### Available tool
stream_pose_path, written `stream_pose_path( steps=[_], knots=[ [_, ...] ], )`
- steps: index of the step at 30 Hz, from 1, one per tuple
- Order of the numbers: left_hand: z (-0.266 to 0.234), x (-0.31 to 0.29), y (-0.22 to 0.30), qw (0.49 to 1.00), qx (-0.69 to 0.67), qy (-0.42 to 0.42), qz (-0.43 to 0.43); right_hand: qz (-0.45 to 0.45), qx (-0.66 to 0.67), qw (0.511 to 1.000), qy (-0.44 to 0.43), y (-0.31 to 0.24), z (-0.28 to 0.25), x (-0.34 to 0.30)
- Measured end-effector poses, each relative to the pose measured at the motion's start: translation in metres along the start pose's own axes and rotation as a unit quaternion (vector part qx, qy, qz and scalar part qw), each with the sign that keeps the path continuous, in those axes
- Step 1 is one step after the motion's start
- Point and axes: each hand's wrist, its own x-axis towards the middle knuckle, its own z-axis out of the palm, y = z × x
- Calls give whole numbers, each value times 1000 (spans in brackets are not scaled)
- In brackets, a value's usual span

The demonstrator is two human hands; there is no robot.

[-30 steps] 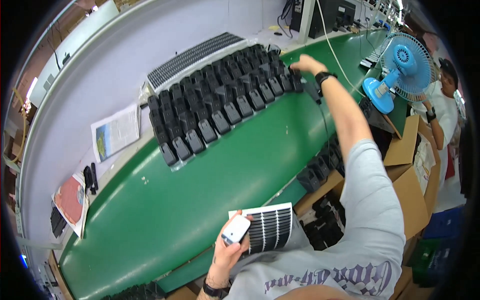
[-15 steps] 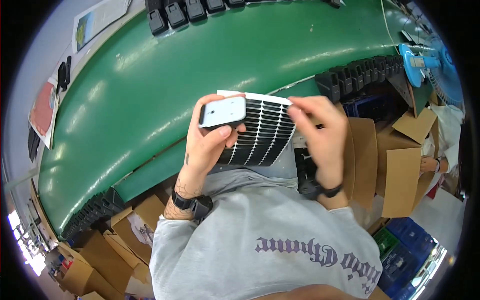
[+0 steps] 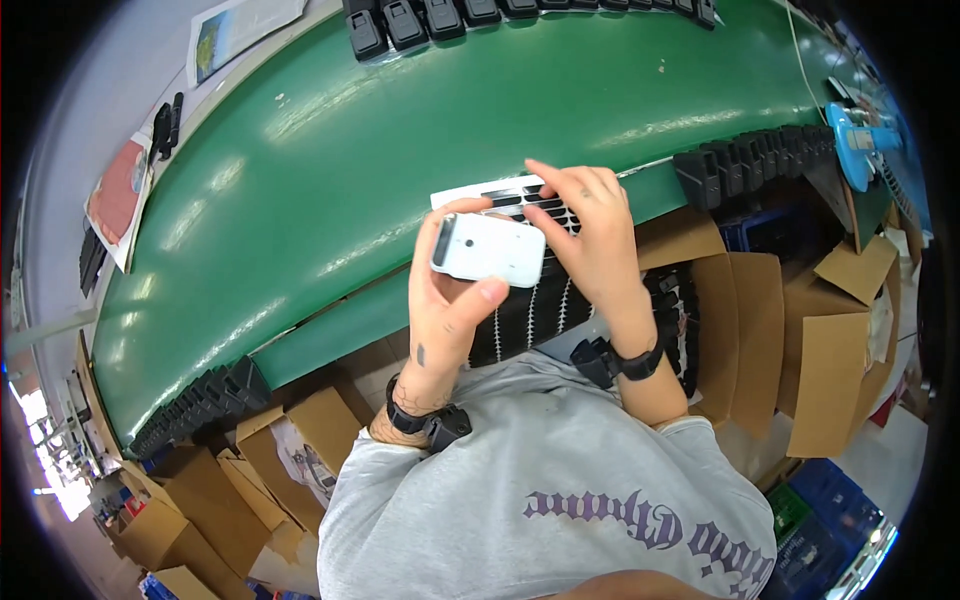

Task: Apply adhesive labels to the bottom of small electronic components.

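My left hand (image 3: 440,310) is wrapped around a small device (image 3: 496,250) with a flat white face, rounded corners and dark sides. Its thumb presses on the lower edge of that face, while fingers curl behind the far edge. Below the device lies a white-backed sheet of black stickers (image 3: 515,330) in rows, sloping between the green table edge and my lap. Whether the left fingers also touch the sheet is hidden. Close to the device's right end, my right hand (image 3: 592,235) hovers over the sheet's upper part, thumb and index finger apart, with nothing visible between them.
A green table (image 3: 400,150) curves across the front. Black holders line its far edge (image 3: 445,22), its right side (image 3: 755,160) and its lower left (image 3: 200,405). Cardboard boxes (image 3: 835,370) stand at right, more boxes (image 3: 195,500) at lower left. A blue fan (image 3: 858,145) is at far right.
My right hand has moved left from the sheet's right corner toward the device. The left hand has turned the device so its white face shows more. The whole view has shifted.
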Motion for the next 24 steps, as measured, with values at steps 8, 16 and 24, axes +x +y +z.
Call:
stream_pose_path(
  steps=[8, 16, 24],
  knots=[
    [-3, 15, -17, 995, -65, 42, 69, 2, 4, 998, 60, 7, -4, 7],
    [-8, 21, -20, 994, -11, 2, 106, 53, -55, 990, 118, 16, -9, -14],
    [-12, 24, -17, 999, 5, 8, 48, 54, -86, 990, 95, 14, -7, -19]
  ],
)
